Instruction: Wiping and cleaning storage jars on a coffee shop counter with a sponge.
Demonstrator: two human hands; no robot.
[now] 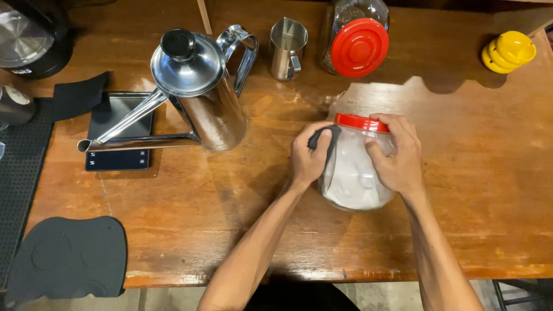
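Note:
A clear plastic jar (352, 173) with a red lid (361, 122) lies tilted on the wooden table (230, 219), holding white paper-like contents. My left hand (308, 156) grips its left side, with a small dark object pinched against the jar under the thumb. On the jar's right side my right hand (396, 155) wraps the wall, fingers reaching up to the lid's rim. Both forearms come in from the near edge.
A steel gooseneck kettle (199, 92) stands on a black scale (118, 132) at left. Behind are a small steel pitcher (287, 49), a second red-lidded jar (357, 40) and a yellow object (508, 50). A black mat (69, 259) lies at front left.

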